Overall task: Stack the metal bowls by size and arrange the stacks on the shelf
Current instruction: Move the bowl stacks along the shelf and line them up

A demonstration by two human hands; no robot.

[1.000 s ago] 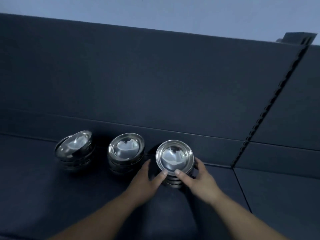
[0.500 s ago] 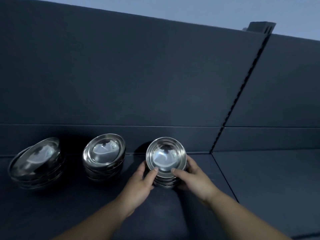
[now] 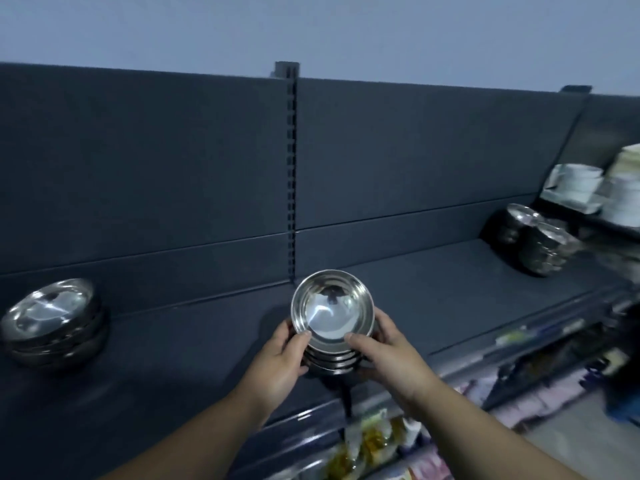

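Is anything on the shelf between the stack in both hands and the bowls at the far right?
Nothing visible. Bare shelf runs from the held stack, gripped by the left hand and right hand, to the right-end bowls.

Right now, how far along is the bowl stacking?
Done: one nested stack sits on the shelf at far left. In hand: the left hand and right hand grip a smaller stack near the shelf's front edge; whether it is lifted is unclear. Left: setting that stack down, plus the blurred metal bowls at far right, which may need sorting.
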